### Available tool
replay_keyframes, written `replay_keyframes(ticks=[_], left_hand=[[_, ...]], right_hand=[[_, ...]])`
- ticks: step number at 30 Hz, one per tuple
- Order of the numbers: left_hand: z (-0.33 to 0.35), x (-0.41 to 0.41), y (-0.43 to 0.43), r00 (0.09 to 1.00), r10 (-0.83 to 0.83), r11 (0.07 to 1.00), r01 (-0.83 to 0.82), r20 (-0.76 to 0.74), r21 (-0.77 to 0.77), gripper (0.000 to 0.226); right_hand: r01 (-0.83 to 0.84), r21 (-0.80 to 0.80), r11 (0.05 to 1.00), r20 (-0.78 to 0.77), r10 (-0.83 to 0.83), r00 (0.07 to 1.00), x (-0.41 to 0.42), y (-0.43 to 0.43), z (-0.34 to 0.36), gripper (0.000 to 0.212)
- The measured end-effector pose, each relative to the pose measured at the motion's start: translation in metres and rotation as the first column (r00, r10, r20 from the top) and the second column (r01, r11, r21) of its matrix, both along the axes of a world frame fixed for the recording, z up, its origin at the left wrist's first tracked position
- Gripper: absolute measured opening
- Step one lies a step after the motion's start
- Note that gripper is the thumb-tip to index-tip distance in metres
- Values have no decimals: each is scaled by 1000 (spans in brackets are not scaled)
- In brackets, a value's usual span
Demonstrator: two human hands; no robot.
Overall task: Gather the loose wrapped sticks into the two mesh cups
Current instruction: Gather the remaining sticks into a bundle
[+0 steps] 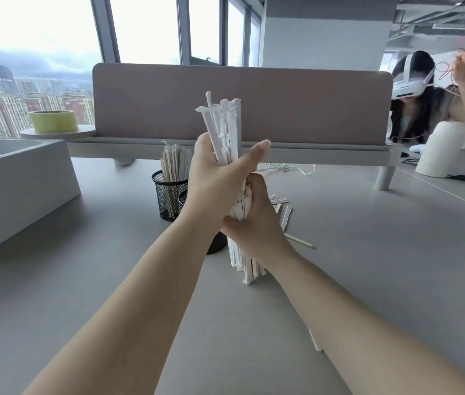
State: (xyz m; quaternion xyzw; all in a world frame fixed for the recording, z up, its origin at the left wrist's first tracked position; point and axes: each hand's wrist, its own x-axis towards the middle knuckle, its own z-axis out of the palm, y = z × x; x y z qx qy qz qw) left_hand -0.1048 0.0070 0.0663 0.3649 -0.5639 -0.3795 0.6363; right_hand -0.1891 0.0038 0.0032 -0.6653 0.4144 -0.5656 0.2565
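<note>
Wrapped sticks (225,129) stand upright in one thick bundle. The left hand (214,172) is curled round it high up and the right hand (254,220) is curled round it lower, over the middle of the table (368,252). Just beyond the left hand, one mesh cup (168,195) already holds sticks. The second cup (218,243) is mostly hidden by the left wrist. A few loose sticks (284,213) lie behind the right hand, and one lies near the table's front edge. Most seem gathered, though this bundle is not yet in a cup.

Left hand (214,178) high, right hand (254,220) below (both clenched)
</note>
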Motion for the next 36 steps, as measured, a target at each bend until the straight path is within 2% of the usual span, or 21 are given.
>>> replay_keyframes(ticks=[3,5,10,12,16,19,26,30,36], left_hand=[[6,-1,1,999,-19,1000,19,-51,-9,16],[11,-4,4,1000,-12,999,11,-28,-36,11],[4,-9,3,996,-15,1000,16,89,-8,22],[-2,-9,3,995,-11,999,7,98,41,33],[-5,-7,5,993,8,997,-17,114,73,39],[-8,-4,6,993,31,996,-41,113,81,45],[-14,-1,6,991,38,994,-50,128,95,45],[-15,2,6,994,29,995,-39,105,94,51],[0,4,9,999,-2,997,-2,47,75,50]], right_hand=[[-22,-11,1000,46,23,999,5,2,1,58],[-18,-43,999,103,23,994,7,2,4,57],[8,-45,999,163,-1,987,5,0,1,58],[0,-26,1000,152,4,988,5,2,-2,60],[18,-12,1000,140,-16,990,7,0,-7,72],[27,-6,1000,122,-26,992,10,-1,-10,74],[5,-10,1000,108,-4,994,11,0,-11,83],[5,5,1000,144,-6,990,10,4,-8,77],[55,33,998,150,-59,987,9,1,-11,54]])
